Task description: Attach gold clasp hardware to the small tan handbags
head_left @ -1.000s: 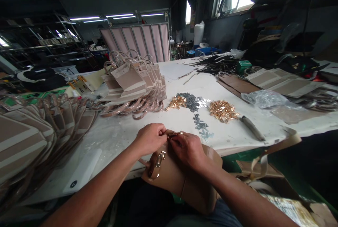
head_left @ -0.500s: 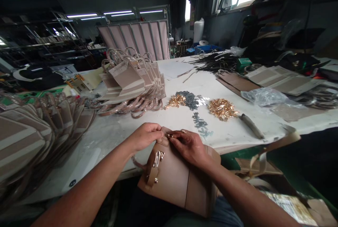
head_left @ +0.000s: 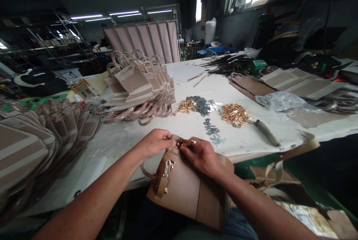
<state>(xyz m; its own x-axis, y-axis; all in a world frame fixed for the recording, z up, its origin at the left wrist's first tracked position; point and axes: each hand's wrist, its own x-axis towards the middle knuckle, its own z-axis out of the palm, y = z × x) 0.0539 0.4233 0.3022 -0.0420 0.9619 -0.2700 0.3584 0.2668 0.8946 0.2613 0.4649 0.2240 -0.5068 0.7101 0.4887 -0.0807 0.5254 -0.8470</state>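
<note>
A tan leather handbag (head_left: 184, 189) rests against the near table edge and on my lap, its gold clasp (head_left: 167, 169) facing up. My left hand (head_left: 155, 144) is closed, pinching the bag's top edge. My right hand (head_left: 200, 155) is closed too, its fingertips pinching a small gold metal fitting (head_left: 185, 143) at that same edge. Both hands meet over the bag's top. Just beyond them on the white table (head_left: 125, 135) lie a little group of grey metal pieces (head_left: 212, 132), a pile of gold fittings (head_left: 235, 114) and a mixed gold and grey pile (head_left: 197, 106).
A row of finished bags (head_left: 140, 87) stands at the table's middle left, and more bags (head_left: 33, 139) are stacked at the far left. A tool with a grey handle (head_left: 266, 132) lies right of the gold pile. Flat leather panels (head_left: 296, 83), a plastic bag (head_left: 282, 103) and black strips (head_left: 228, 66) fill the right side.
The bag has shifted slightly lower and to the left on my lap. Both hands keep their pinch at its top edge with the gold fitting.
</note>
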